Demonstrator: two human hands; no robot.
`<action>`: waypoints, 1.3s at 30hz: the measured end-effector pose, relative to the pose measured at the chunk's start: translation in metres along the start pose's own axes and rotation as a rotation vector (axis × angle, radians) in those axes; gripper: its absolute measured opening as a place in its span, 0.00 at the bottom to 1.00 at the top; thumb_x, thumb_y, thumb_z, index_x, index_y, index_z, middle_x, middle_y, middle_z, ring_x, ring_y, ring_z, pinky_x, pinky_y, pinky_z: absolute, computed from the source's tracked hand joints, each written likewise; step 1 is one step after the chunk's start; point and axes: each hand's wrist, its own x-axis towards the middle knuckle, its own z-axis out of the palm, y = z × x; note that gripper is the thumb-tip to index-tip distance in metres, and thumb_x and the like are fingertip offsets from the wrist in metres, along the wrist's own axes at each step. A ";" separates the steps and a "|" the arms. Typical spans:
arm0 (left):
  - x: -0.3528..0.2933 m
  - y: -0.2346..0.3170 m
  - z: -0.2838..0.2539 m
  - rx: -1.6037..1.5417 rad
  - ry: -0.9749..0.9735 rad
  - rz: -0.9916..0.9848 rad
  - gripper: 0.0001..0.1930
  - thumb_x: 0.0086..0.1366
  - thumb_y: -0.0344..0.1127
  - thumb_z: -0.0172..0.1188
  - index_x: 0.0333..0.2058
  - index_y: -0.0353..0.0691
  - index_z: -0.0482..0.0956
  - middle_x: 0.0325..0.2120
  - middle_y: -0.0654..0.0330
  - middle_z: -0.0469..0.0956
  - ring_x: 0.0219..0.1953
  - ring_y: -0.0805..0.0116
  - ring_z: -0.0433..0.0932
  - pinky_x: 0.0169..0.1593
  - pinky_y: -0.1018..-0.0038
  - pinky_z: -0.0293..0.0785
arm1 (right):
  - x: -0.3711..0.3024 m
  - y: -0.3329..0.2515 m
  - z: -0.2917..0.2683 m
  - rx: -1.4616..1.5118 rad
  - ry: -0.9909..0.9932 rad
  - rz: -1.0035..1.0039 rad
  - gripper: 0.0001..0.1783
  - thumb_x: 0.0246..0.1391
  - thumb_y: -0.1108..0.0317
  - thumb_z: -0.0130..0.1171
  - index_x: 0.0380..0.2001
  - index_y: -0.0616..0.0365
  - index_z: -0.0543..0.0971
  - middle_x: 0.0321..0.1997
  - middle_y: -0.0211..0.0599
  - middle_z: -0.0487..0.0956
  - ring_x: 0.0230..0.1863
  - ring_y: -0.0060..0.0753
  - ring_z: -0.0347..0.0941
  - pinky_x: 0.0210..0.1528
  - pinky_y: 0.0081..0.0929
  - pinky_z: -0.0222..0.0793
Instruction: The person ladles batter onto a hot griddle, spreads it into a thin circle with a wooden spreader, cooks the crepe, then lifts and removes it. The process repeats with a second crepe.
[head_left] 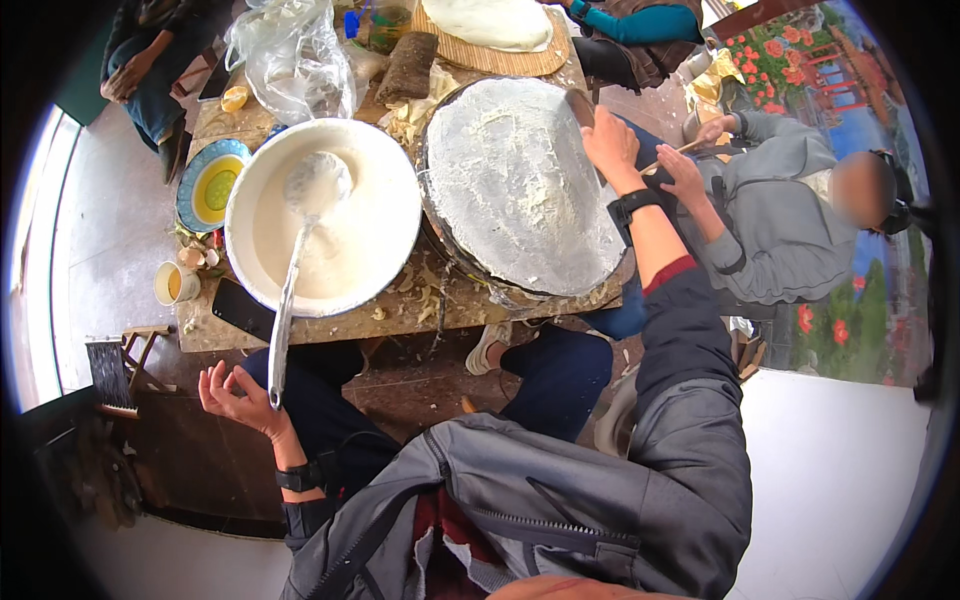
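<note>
My right hand [610, 145] is closed on a brown, flat-bladed scraper [580, 108] at the right rim of a round griddle [455, 225]. A thin, pale layer of batter [520, 170] covers the griddle, with lumpier streaks down its middle. To its left stands a white enamel basin [235, 235] of creamy batter. A metal ladle [293, 280] leans in the basin, bowl in the batter, handle reaching out over the near rim. Next to the handle's end hangs my left hand [240, 400], fingers loosely curled and apart, holding nothing.
Left of the basin are a blue-rimmed bowl [187, 190] of yellow liquid, eggshells [200, 255], a cup [178, 284] and a dark phone [243, 310]. Behind lie a plastic bag [295, 60] and a round mat [480, 60] with a flatbread. A person in grey [770, 210] sits at right.
</note>
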 end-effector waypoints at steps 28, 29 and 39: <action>0.036 0.194 0.040 -0.551 -0.584 0.333 0.18 0.57 0.24 0.62 0.47 0.41 0.74 0.50 0.52 0.69 0.55 0.54 0.69 0.57 0.65 0.68 | -0.113 -0.064 -0.032 0.233 -0.104 -0.746 0.09 0.47 0.69 0.60 0.32 0.56 0.72 0.31 0.39 0.78 0.39 0.47 0.76 0.36 0.43 0.70; 0.032 0.211 0.056 -0.568 -0.658 0.388 0.18 0.56 0.25 0.62 0.47 0.40 0.73 0.51 0.52 0.69 0.55 0.53 0.69 0.59 0.64 0.66 | -0.121 -0.061 -0.034 0.233 -0.100 -0.746 0.09 0.46 0.69 0.61 0.32 0.56 0.72 0.32 0.39 0.78 0.39 0.47 0.76 0.36 0.43 0.70; -0.032 0.282 0.102 -0.429 -0.805 0.886 0.11 0.53 0.32 0.64 0.35 0.39 0.76 0.29 0.60 0.74 0.37 0.58 0.73 0.43 0.66 0.71 | -0.194 -0.017 -0.038 0.305 -0.077 -0.671 0.10 0.46 0.70 0.61 0.31 0.57 0.72 0.30 0.39 0.77 0.38 0.47 0.75 0.35 0.42 0.69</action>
